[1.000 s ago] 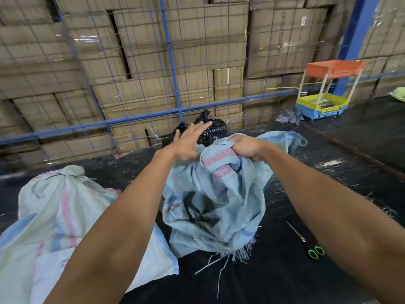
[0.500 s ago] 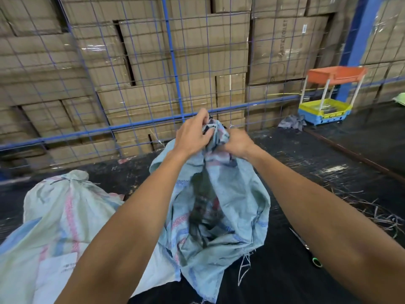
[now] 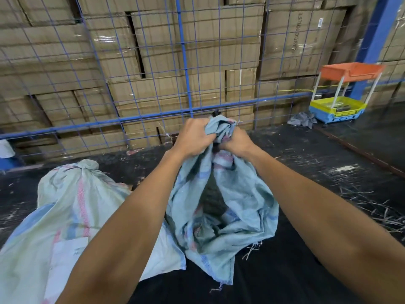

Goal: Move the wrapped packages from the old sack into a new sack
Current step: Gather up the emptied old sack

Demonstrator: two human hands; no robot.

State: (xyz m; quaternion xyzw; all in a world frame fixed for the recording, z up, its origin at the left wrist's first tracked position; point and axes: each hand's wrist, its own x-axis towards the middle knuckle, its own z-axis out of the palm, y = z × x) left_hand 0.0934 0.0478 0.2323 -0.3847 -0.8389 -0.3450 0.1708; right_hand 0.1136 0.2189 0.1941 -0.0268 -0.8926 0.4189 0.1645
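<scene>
A blue-grey woven sack (image 3: 230, 207) with pink and blue stripes stands in the middle of the dark floor. Its mouth is bunched into a twist. My left hand (image 3: 195, 139) grips the bunched neck from the left, and my right hand (image 3: 237, 141) grips it from the right, close together. A dark shape shows through the sack's weave; the packages themselves are hidden. A second, pale green-white sack (image 3: 72, 211) with a knotted top lies full at the lower left, touching the first sack's base.
A blue wire-mesh fence (image 3: 184, 62) with stacked cardboard boxes (image 3: 219, 40) behind it runs across the back. A small orange, yellow and blue plastic rack (image 3: 341, 91) stands at the right, a grey rag (image 3: 302, 120) beside it. Loose fibres litter the floor (image 3: 328, 163) on the right.
The black wrapped package seen behind the sack's mouth is gone from view. Both hands gathered the open mouth and now hold it bunched together, higher up. The scissors have left the view.
</scene>
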